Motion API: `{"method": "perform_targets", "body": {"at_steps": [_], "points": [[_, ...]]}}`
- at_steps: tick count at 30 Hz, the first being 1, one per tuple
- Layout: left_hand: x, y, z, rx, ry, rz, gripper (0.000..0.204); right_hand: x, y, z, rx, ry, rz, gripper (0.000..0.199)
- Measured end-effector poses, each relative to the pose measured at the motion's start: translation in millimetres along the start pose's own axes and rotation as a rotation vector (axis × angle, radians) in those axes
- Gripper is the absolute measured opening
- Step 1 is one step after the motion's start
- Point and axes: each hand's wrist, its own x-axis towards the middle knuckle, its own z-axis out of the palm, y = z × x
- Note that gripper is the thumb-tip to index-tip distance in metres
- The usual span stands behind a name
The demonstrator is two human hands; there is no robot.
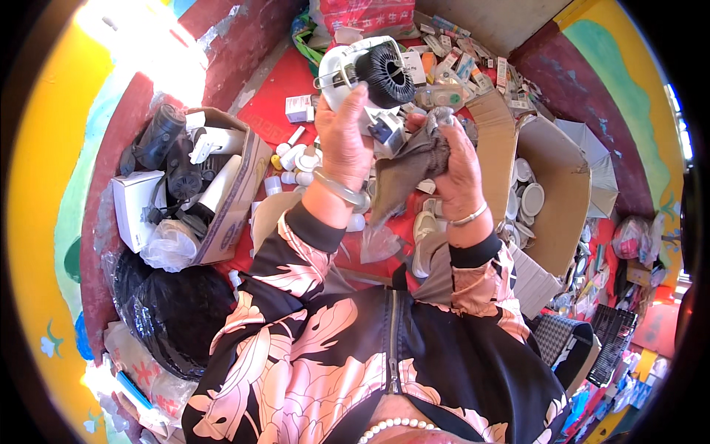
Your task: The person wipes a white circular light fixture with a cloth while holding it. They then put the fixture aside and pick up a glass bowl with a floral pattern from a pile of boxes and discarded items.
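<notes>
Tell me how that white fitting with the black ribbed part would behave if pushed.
The white fitting is probably stiff, showing no sag in the left hand. It may tip toward the bulky black ribbed part at one side. That ribbing might snag the grey cloth.

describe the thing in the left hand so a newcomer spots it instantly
Start at the big open cardboard box on the right and go left to the right hand, holding a grey-brown cloth. Left of that, the left hand holds the white fixture. Its round, black, finned part sets it apart from the limp cloth.
</notes>
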Motion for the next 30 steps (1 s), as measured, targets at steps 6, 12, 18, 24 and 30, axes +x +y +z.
{"method": "perform_targets", "body": {"at_steps": [6,12,18,24,30], "points": [[-1.8,9.8,0.6,-0.011,-0.118,-0.065,0.04,-15.1,-9.2,12.9,-0.116,-0.041,0.083,0.021],[-12.6,-6.6,0.4,0.096,-0.098,-0.05,0.033,-17.5,3.6,17.6,-0.177,-0.007,0.125,0.022],[-19.0,-9.6,9.5,0.087,-0.105,-0.044,0.023,-13.2,4.2,7.5,-0.006,0.003,0.214,0.019],[-19.9,-19.5,0.4,0.171,-0.078,-0.03,0.024,-10.8,8.2,3.1,-0.02,0.032,0.242,0.014],[-21.0,-20.9,1.3,0.188,-0.076,-0.032,0.022,-10.6,12.9,-1.5,-0.001,0.022,0.201,0.015]]}}
